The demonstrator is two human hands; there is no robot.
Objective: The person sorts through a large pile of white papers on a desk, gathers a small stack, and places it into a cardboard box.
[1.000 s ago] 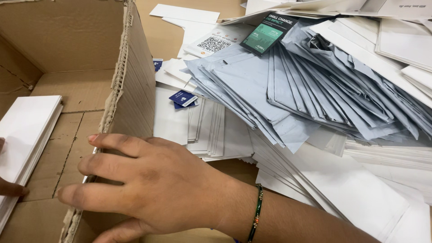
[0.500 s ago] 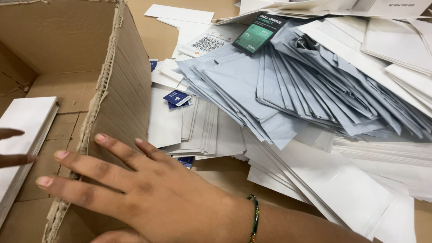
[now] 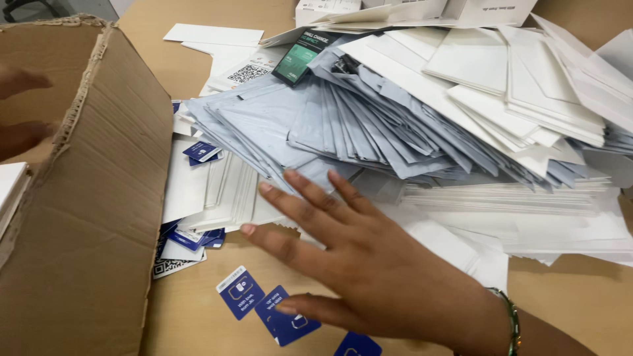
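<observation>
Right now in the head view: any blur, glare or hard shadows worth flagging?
Head view: the left hand at the frame edge over the brown cardboard box is smeared by blur; the right hand and the small blue printed cards on the tan table read fairly sharp. Light is soft and even, no glare; the white envelopes look bright but keep their edges.

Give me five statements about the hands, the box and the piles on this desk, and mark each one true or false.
1. The right hand is spread open, fingers over the white envelopes. True.
2. Its thumb touches a small blue card. True.
3. The right hand holds a stack of envelopes. False: it holds nothing.
4. The grey mailers lie inside the cardboard box. False: they are fanned out on the desk beside it.
5. The left hand is at the box's far side. True.
</observation>
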